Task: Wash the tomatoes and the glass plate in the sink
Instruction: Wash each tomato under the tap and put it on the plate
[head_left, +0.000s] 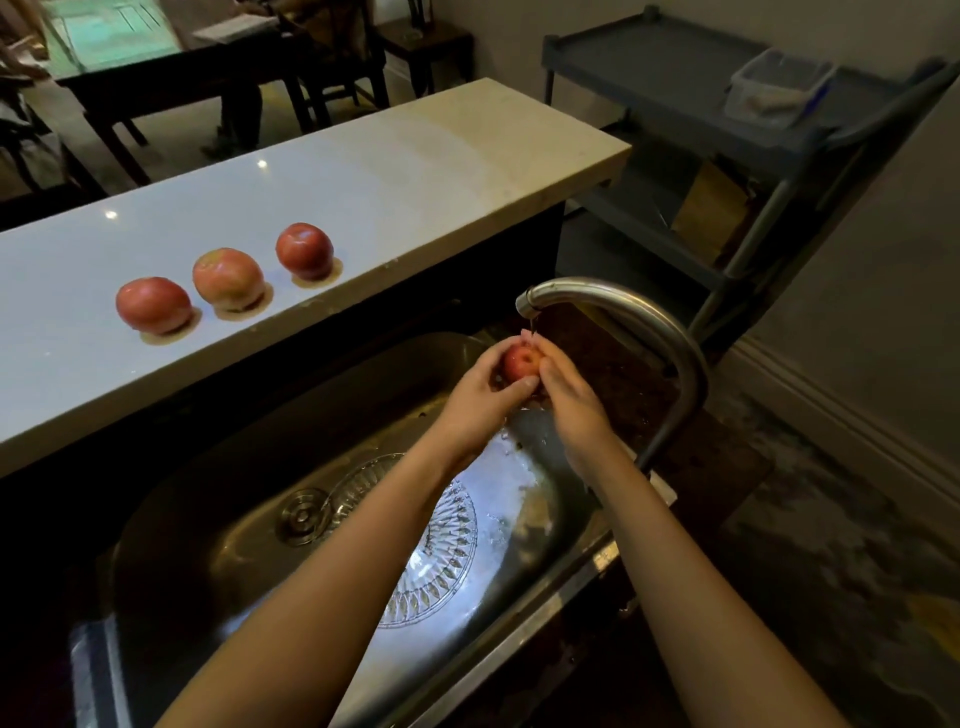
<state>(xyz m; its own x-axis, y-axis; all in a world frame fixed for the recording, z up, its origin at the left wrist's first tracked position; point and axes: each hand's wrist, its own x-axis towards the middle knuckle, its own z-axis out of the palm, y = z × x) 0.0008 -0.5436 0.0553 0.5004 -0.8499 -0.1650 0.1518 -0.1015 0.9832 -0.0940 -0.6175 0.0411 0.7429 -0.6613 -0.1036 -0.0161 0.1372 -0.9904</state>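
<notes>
Both my hands hold one red tomato (521, 362) under the running tap (613, 306), above the steel sink (218, 499). My left hand (480, 402) cups it from the left with the thumb curled under it. My right hand (571, 402) wraps it from the right. A cut-glass plate (441, 551) lies on the sink floor below my forearms, partly hidden by my left arm. Three more tomatoes sit in a row on the white counter: one at the left (154, 305), one in the middle (228, 279), one at the right (304, 251).
The white counter (415, 171) runs behind the sink. A round drain (301, 517) sits beside the plate. A grey cart (691, 78) with a clear plastic box (779, 85) stands at the right. A dark table and chairs are at the far back.
</notes>
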